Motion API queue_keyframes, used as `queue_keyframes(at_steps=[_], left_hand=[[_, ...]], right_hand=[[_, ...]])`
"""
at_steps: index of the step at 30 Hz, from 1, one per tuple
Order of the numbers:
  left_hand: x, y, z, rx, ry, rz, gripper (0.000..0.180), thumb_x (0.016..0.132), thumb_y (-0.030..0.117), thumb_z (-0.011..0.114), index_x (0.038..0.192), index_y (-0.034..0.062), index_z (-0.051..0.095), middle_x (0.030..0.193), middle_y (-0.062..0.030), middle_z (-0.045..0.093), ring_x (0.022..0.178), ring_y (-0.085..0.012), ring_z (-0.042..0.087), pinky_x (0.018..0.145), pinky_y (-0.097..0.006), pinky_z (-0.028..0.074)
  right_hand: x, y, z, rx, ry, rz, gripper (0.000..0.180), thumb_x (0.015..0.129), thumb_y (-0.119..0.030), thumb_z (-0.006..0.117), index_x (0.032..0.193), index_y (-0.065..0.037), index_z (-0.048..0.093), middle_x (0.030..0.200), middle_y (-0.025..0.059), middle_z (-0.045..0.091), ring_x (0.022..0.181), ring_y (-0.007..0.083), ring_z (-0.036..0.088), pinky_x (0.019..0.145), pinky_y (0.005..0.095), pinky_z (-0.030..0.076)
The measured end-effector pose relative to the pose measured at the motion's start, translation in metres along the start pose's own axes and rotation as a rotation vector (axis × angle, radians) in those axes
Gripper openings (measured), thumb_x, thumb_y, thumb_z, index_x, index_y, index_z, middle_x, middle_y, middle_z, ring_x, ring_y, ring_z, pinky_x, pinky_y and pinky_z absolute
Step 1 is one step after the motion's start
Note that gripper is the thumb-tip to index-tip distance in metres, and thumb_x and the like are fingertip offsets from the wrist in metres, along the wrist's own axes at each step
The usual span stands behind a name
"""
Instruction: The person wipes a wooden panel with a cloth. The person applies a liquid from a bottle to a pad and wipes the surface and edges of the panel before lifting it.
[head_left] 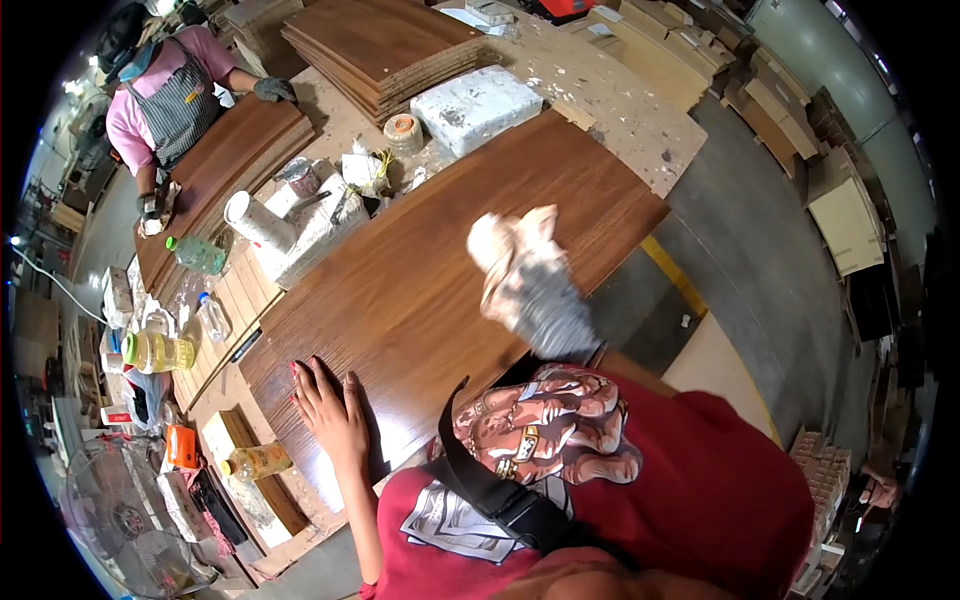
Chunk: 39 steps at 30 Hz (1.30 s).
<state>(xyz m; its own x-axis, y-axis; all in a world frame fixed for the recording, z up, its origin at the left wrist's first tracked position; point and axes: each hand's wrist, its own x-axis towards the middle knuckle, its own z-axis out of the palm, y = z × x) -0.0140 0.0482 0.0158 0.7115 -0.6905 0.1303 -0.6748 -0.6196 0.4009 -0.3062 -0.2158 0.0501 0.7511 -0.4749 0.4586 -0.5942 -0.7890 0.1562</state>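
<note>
A large dark-brown wood-grain panel (440,270) lay flat on the tabletop (600,90), running diagonally from the lower left toward the upper right of the view. The person's left hand (330,410) rested palm-down on the near left end of the panel, its fingers (305,385) spread flat and holding nothing. The right hand (535,290), in a grey work glove and blurred, was over the middle of the panel with its fingers closed on a crumpled pale cloth (510,240), which lay against the panel surface; how tightly they gripped could not be told. Beyond the far edge of the panel stood a white foam block (475,105) and a roll of tape (403,132), with a stack of brown panels (385,50) behind them. To the left of the panel lay a white cup on its side (255,220), a green-capped bottle (195,255), a clear bottle (212,318) and a jug of yellow liquid (160,352); a second bottle of yellow liquid (258,462) stood near the left hand, off the panel. At the upper left, another person in a pink shirt and striped apron (165,95) leaned over a second brown panel (225,165) with both gloved hands on it. A fan (125,520) occupied the lower left corner.
</note>
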Motion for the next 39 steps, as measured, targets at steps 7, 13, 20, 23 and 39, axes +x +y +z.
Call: queue_keyframes(at_steps=[7,13,20,23,39], left_hand=[[-0.003,0.002,-0.010,-0.012,-0.043,-0.017,0.071,0.106,0.048,0.050,0.161,0.0074,0.033,0.168,-0.0207,0.024,0.157,-0.0346,0.020,0.127,-0.051,0.011],[0.024,-0.016,-0.005,-0.174,-0.165,0.044,0.078,0.102,0.043,0.059,0.160,0.0017,0.029,0.168,-0.0266,0.018,0.157,-0.0406,0.016,0.127,-0.054,0.009],[0.123,-0.095,-0.008,0.075,-0.063,-0.188,0.075,0.103,0.056,0.048,0.157,0.0047,0.038,0.168,-0.0272,0.018,0.158,-0.0393,0.014,0.126,-0.058,0.010],[0.151,-0.104,0.007,0.114,-0.122,-0.201,0.064,0.106,0.053,0.040,0.153,0.0106,0.046,0.166,-0.0299,0.023,0.156,-0.0445,0.015,0.122,-0.067,0.008],[0.151,-0.113,0.030,-0.188,0.043,-0.276,0.057,0.103,0.056,0.049,0.109,0.0058,0.075,0.124,-0.0121,0.069,0.127,-0.0329,0.057,0.123,-0.063,0.007]], right_hand=[[-0.036,0.144,0.046,-0.371,-0.230,0.202,0.029,0.105,-0.015,0.050,0.133,-0.009,0.055,0.128,0.0088,0.055,0.118,0.0201,0.054,0.103,0.0399,0.046],[-0.043,0.397,0.022,-0.233,-0.406,0.291,0.037,0.100,-0.013,0.052,0.135,-0.017,0.065,0.133,0.0093,0.067,0.115,0.0301,0.067,0.101,0.0382,0.054],[0.114,0.264,0.048,-0.017,0.090,-0.165,0.018,0.095,-0.005,0.055,0.108,-0.003,0.067,0.094,0.0080,0.064,0.085,0.0204,0.064,0.081,0.0354,0.054],[0.136,0.185,0.084,-0.130,-0.031,-0.264,0.024,0.093,-0.012,0.054,0.113,-0.008,0.066,0.111,0.0120,0.059,0.105,0.0273,0.054,0.091,0.0456,0.046],[0.207,0.327,0.171,0.319,-0.179,0.658,0.069,0.099,-0.067,0.044,0.142,-0.015,0.060,0.140,0.0222,0.061,0.133,0.0413,0.055,0.110,0.0467,0.044]])
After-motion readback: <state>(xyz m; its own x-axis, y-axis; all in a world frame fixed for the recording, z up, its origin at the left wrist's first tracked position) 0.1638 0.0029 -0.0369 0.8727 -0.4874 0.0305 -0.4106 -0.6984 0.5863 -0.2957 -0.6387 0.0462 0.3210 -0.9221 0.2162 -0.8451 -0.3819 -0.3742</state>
